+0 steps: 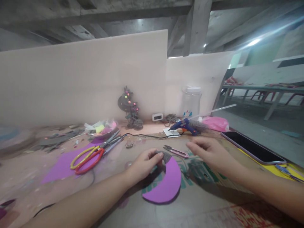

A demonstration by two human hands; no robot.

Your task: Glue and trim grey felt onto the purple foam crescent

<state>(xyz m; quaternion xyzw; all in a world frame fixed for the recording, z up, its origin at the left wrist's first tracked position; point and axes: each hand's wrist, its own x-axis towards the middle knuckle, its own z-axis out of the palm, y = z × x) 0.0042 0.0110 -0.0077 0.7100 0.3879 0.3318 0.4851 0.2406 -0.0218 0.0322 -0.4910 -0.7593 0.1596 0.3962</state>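
Note:
My left hand point(148, 163) pinches the upper tip of a purple foam crescent point(169, 186) between thumb and fingers. Grey yarn point(166, 156) is wound around that tip; the rest of the crescent is bare and curves down towards me. To the right, my right hand point(205, 150) is raised above the cardboard, its fingers curled together. Whatever those fingers hold, if anything, is too small to make out. A thin grey strand point(185, 171) shows between the crescent and my right hand. Pink thread snips point(176, 152) lie on the cardboard between my hands.
Red-and-yellow-handled scissors point(89, 160) lie on a purple sheet point(59, 167) at left. Behind are a blue glue gun point(185, 126), a small clock point(157, 117), a clear bottle point(192, 101) and a decorated grey piece point(129, 104). A phone point(251, 147) lies at right.

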